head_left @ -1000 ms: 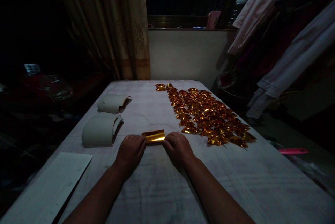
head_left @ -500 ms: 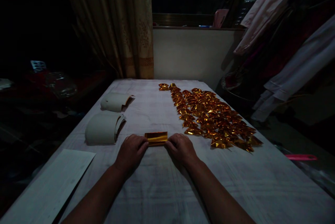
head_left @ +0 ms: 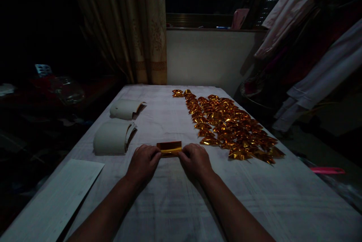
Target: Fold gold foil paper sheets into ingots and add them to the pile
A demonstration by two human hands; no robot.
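A small sheet of gold foil paper [head_left: 169, 148], partly folded or curled along its length, lies between my hands just above the white cloth. My left hand [head_left: 144, 161] pinches its left end between thumb and fingers. At the opposite end, my right hand [head_left: 195, 160] grips the foil paper the same way. To the right of my right hand spreads a heap of folded gold foil pieces [head_left: 226, 125] with pointed ends. Two curved stacks of pale paper sheets [head_left: 110, 138] rest beyond my left hand.
The table has a white checked cloth [head_left: 169, 204]. A flat white board or sheet [head_left: 56, 200] lies at the left front. A patterned curtain [head_left: 141, 46] hangs behind, and clothes [head_left: 319, 68] hang at the right. Past the right edge is a pink handle [head_left: 328, 170].
The upper flap of the foil paper stands slightly taller. Both hands keep their hold at its ends, and the view has shifted slightly.
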